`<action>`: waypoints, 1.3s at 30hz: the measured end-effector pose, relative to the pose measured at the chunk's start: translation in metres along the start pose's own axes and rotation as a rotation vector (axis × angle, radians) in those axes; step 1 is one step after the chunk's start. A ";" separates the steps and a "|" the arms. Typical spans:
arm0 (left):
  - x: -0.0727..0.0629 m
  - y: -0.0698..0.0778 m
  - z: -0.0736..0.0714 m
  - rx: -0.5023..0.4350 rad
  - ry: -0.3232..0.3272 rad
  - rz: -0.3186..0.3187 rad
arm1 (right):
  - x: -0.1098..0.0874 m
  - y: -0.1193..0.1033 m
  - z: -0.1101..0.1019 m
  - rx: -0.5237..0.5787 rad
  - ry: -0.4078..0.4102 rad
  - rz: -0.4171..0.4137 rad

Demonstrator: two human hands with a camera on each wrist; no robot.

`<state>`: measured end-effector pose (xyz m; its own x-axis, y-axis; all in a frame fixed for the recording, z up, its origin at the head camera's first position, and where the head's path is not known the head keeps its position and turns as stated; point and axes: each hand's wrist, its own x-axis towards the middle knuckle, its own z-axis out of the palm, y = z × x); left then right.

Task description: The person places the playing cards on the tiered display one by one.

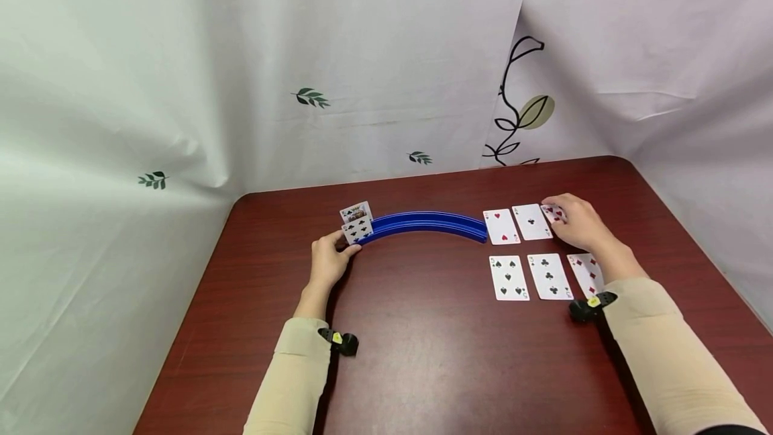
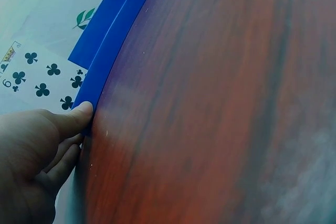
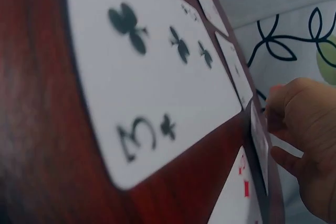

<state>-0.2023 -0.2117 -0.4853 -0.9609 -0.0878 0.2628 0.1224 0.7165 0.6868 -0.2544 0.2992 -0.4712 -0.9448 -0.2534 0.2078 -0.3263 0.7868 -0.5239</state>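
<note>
My left hand (image 1: pixel 329 259) pinches the left end of a curved blue card holder (image 1: pixel 423 222), its thumb on the front wall. At that end, a six of clubs (image 1: pixel 357 229) stands in front of a king (image 1: pixel 354 211). Over at the right, my right hand (image 1: pixel 576 223) has its curled fingers and thumb at the edges of a card with red hearts (image 1: pixel 551 212), partly hidden by the hand. In the right wrist view, that card (image 3: pixel 258 145) is seen nearly edge-on.
A two of hearts (image 1: pixel 501 227) and an ace of clubs (image 1: pixel 531 221) lie in the back row. Nearer lie a five of spades (image 1: pixel 508 278), a three of clubs (image 1: pixel 549 276) and a diamonds card (image 1: pixel 584 272). White cloth (image 1: pixel 386 86) hangs behind the brown table (image 1: pixel 423 327).
</note>
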 end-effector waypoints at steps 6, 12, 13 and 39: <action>0.000 0.000 0.001 -0.001 -0.006 -0.007 | -0.002 0.007 -0.001 -0.012 -0.053 0.025; 0.000 0.001 0.000 0.000 -0.004 -0.007 | -0.001 0.011 -0.003 -0.052 -0.142 0.070; 0.000 0.001 0.000 0.001 -0.002 -0.005 | 0.000 0.011 -0.003 -0.059 -0.151 0.078; 0.000 0.000 0.000 -0.019 -0.001 0.000 | 0.002 0.003 -0.016 -0.035 -0.151 0.156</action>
<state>-0.2018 -0.2117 -0.4849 -0.9612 -0.0868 0.2617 0.1269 0.7034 0.6994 -0.2568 0.3100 -0.4595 -0.9784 -0.2065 -0.0008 -0.1772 0.8414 -0.5106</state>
